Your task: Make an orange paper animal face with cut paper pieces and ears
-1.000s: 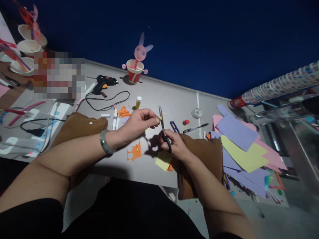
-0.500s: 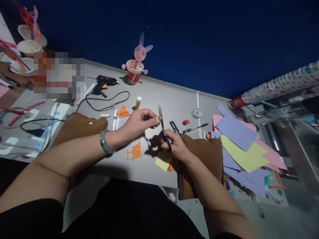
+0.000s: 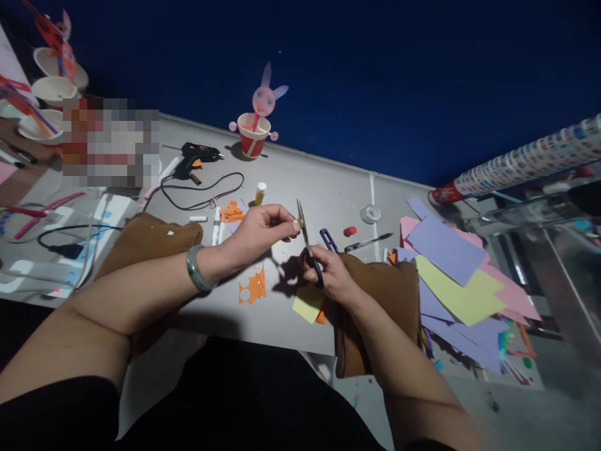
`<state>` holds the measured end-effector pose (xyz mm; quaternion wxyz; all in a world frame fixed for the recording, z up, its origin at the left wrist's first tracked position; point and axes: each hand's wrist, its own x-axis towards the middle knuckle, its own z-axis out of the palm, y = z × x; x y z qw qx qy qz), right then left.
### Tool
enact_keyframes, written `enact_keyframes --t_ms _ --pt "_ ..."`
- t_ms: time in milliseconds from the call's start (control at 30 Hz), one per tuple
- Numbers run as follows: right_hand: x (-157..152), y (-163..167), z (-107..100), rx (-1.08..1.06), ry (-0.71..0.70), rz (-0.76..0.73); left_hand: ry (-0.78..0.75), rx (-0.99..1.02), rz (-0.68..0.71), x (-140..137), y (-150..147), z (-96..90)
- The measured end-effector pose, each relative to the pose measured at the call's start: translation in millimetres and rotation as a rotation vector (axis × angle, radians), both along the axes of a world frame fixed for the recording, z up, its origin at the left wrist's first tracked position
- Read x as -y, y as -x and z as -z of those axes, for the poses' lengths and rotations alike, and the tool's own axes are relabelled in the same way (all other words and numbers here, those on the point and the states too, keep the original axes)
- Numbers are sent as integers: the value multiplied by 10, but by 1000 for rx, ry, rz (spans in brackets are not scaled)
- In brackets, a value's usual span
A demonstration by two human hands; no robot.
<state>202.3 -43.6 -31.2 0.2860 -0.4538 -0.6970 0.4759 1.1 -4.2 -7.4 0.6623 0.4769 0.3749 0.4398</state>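
Note:
Between the fingertips of my left hand (image 3: 263,233) is a small piece of yellow paper (image 3: 299,223), pinched and held up above the table. My right hand (image 3: 328,272) grips black-handled scissors (image 3: 306,241), their blades pointing away from me and right beside the yellow piece. Whether the blades touch the paper I cannot tell. Below the hands lie an orange paper offcut (image 3: 253,287) with round holes and a yellow paper sheet (image 3: 308,304). A purple-handled tool (image 3: 329,240) rests just beyond my right hand.
A black glue gun (image 3: 195,158) with its cable lies back left. A red paper cup (image 3: 252,138) with a pink rabbit figure stands behind. Coloured paper sheets (image 3: 451,250) and a long row of stacked cups (image 3: 516,161) are at right. A glue stick (image 3: 260,193) stands near my left hand.
The scissors' blade tips have shifted very slightly to the left. Otherwise both hands keep nearly the same place and grip.

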Motion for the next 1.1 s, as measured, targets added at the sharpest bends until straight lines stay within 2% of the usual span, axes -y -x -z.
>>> enact_keyframes --t_ms 333,533,1100 --pt "-3 7 -2 -2 8 0 -14 -17 -14 -6 11 -17" --pt "-4 3 2 -10 7 7 37 28 -17 -17 -3 -12" --pt "-5 -9 26 -4 11 12 -11 -12 -20 -18 24 -28"
